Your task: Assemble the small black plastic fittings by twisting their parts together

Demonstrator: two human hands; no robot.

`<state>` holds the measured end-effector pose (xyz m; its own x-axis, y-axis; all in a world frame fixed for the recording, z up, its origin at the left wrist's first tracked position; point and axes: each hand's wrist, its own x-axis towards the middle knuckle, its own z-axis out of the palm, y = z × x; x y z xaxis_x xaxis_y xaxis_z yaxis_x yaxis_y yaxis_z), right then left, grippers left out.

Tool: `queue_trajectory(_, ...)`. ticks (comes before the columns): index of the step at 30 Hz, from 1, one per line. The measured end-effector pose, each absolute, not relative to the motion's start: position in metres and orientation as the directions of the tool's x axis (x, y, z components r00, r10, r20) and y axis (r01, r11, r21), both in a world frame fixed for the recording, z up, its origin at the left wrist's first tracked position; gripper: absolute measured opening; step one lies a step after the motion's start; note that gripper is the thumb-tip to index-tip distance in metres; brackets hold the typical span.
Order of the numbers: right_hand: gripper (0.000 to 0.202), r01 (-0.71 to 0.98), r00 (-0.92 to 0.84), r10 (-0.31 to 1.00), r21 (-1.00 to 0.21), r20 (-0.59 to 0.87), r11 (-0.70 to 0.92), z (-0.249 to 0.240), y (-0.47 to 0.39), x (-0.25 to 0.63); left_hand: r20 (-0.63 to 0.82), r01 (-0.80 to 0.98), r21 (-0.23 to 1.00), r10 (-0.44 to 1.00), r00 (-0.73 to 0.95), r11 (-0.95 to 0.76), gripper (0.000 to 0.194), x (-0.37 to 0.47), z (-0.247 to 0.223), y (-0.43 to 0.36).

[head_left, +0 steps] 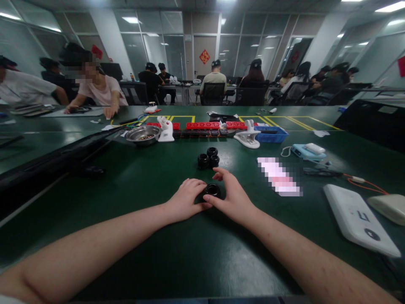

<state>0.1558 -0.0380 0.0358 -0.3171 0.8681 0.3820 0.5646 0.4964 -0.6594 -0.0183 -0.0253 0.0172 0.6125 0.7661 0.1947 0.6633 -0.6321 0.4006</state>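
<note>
A glossy black ring-shaped part (212, 190) with a hole in its top rests on the green table between my hands. My left hand (187, 197) is curled against its left side, thumb in front and fingers behind. My right hand (233, 195) cups the right side, its thumb touching the front rim and its index finger raised and bent above the back. The lower fingers of my right hand are hidden. Just beyond, 3 similar black parts (209, 158) stand close together.
Farther back are a metal bowl (143, 135) with small pieces, two white clamp-like stands (166, 130), red strips (202, 126) and a blue bin (272, 134). On the right lie a pixelated flat item (280, 177) and a white device (360, 219). Other people sit across the room.
</note>
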Motion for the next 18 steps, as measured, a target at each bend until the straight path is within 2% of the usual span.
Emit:
queue_trajectory(4,0.061,0.59,-0.28,0.909,-0.692,0.309,0.417,0.035,-0.0366,0.1544,0.195,0.675,0.395,0.775,0.6,-0.623,0.034,-0.0182,0.0171,-0.0254)
queue_trajectory(9,0.06,0.368,-0.425,0.865,-0.823,0.265,0.433,0.0327,-0.036,0.1547,0.208,0.667,0.379,0.761,0.615,-0.642,0.034,-0.0184,0.016,-0.0244)
queue_trajectory(15,0.06,0.578,-0.257,0.895,-0.684,0.365,0.444,0.0325,-0.0366,0.1535,0.201,0.666,0.39,0.765,0.612,-0.636,0.032,-0.019,0.0172,-0.0251)
queue_trajectory(18,0.056,0.552,-0.285,0.897,-0.707,0.339,0.443,0.0342,-0.0384,0.1532,0.202,0.663,0.396,0.765,0.612,-0.635,0.032,-0.0196,0.0168,-0.0249)
